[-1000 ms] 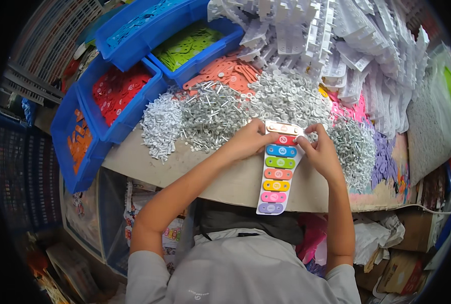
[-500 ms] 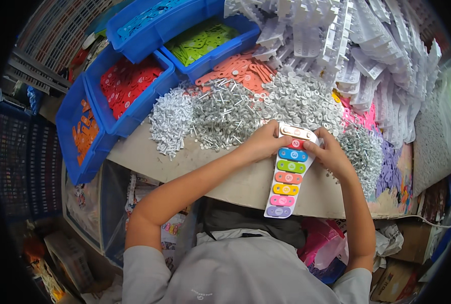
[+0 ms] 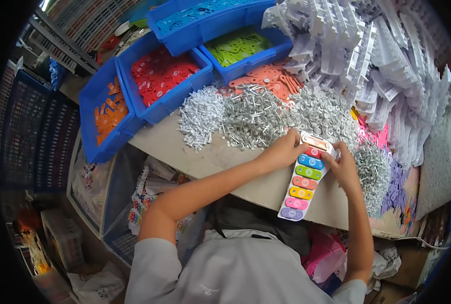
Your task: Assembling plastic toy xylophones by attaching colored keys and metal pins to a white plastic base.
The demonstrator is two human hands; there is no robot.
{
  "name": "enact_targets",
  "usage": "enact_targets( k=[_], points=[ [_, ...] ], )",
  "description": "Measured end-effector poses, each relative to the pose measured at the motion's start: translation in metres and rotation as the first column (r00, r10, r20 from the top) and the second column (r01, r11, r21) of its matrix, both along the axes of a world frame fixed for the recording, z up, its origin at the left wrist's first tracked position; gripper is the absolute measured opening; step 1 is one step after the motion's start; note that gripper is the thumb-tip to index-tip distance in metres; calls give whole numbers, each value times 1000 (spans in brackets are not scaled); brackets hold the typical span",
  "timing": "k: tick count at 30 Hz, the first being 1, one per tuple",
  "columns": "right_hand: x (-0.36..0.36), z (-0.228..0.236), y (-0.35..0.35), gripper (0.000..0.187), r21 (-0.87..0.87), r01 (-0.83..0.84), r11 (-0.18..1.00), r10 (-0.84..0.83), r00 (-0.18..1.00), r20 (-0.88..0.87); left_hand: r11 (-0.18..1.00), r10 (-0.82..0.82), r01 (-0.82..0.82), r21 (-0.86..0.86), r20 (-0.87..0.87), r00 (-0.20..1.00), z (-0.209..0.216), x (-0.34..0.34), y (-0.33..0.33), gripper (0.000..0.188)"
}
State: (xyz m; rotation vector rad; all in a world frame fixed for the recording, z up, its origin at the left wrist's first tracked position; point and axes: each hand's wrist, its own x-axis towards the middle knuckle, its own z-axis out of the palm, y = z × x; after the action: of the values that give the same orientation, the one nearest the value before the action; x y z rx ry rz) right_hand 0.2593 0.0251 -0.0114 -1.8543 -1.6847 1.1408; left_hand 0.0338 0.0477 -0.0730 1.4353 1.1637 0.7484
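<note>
A toy xylophone (image 3: 305,183) with a white plastic base and a row of coloured bars lies tilted at the table's front edge, its narrow end toward me. My left hand (image 3: 285,150) grips its far end from the left, the thumb by the red bar. From the right, my right hand (image 3: 343,165) is closed on the same end, thumb near the red and blue bars. An orange bar sits at the far end, between the hands. Just beyond the hands lie heaps of small grey washers (image 3: 323,112) and metal pins (image 3: 253,115).
Blue bins hold orange bars (image 3: 110,112), red bars (image 3: 163,76), green bars (image 3: 239,46) and blue bars (image 3: 213,14). White xylophone bases (image 3: 337,50) are piled at the back right. White plastic pieces (image 3: 201,117), salmon bars (image 3: 269,77) and purple bars (image 3: 395,186) lie loose on the table (image 3: 185,152).
The view has shifted, so the bins and table appear further right. Both hands keep their hold at the xylophone's far end, with the thumbs still by the red bar.
</note>
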Motion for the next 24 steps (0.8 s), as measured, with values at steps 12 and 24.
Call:
enact_targets(
  k=[12,24],
  points=[
    [98,-6,-152,10,625,173,762,-523,733,435,771,595,-214,600,-560,576,39,-154,-48,19],
    [103,-25,-155,12,532,273,802,-546,697,465,809,570,-72,584,-748,340,28,-144,-42,21]
  ],
)
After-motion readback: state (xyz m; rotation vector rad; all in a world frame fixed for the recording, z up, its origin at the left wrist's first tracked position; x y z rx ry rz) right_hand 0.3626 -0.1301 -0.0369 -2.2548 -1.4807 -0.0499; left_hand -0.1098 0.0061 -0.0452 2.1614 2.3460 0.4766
